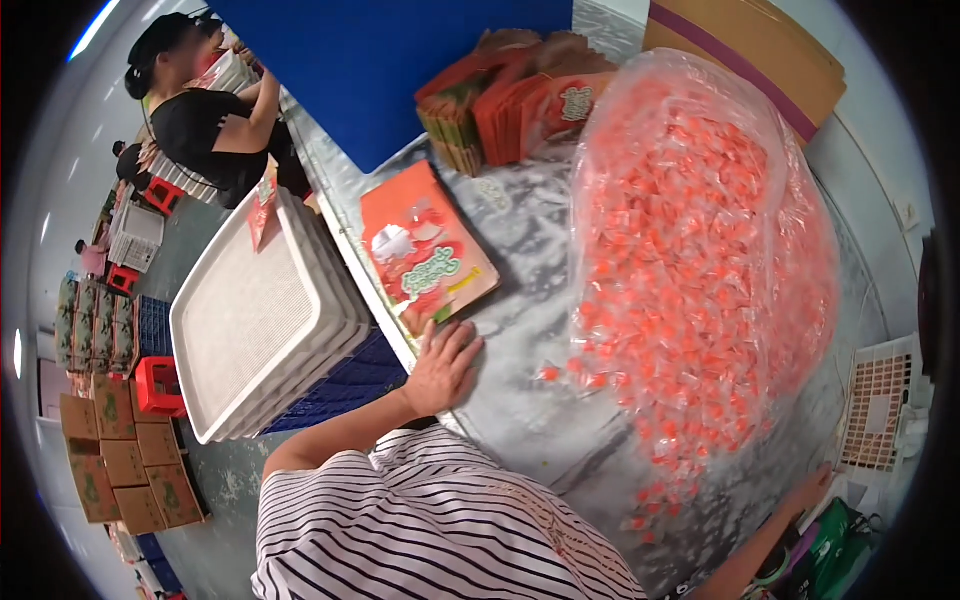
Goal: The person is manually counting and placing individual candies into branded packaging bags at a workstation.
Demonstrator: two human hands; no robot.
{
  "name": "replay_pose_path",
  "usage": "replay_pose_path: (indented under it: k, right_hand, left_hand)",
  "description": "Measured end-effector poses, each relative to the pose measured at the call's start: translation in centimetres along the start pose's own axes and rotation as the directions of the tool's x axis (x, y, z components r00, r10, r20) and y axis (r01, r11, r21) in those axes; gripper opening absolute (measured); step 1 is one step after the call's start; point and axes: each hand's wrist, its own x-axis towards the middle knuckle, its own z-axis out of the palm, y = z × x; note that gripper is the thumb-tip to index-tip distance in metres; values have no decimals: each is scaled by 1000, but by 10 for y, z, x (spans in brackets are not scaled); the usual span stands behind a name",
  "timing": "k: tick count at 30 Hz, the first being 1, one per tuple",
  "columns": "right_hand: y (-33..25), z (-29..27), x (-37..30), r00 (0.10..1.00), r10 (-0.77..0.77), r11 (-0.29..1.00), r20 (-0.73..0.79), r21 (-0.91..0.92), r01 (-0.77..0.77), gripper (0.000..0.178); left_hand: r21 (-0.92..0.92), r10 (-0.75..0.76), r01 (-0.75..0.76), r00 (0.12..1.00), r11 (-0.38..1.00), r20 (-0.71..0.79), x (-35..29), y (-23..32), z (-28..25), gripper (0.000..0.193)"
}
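Left hand (440, 368) spread loosely against red packets (425, 240), right hand (812, 492) small at far right, grip I cannot tell

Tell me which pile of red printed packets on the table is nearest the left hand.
The flat pile right at the fingertips of the left hand; the other packets are bunched farther back, beside the clear bag.
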Motion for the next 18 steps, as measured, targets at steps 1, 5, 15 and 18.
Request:
replay_pose_path:
  k: [1, 5, 15, 18]
  right_hand:
    - [-21, 1, -25, 1000, 27, 1000, -8, -8, -27, 44]
    - [-94, -1, -130, 966, -227, 894, 119, 419, 159, 30]
    - [-177, -64, -330, 887, 70, 815, 456, 487, -314, 28]
    - [-188, -70, -362, 865, -25, 804, 501, 525, -280, 26]
  left_hand:
    - [-4, 45, -45, 997, 999, -56, 0, -1, 0, 54]
    - [-10, 179, -185, 960, 983, -214, 6, -13, -9, 55]
    - [-138, -96, 46, 917, 989, -387, 43, -58, -46, 57]
    - [-243, -106, 32, 949, 970, -297, 42, -66, -46, 51]
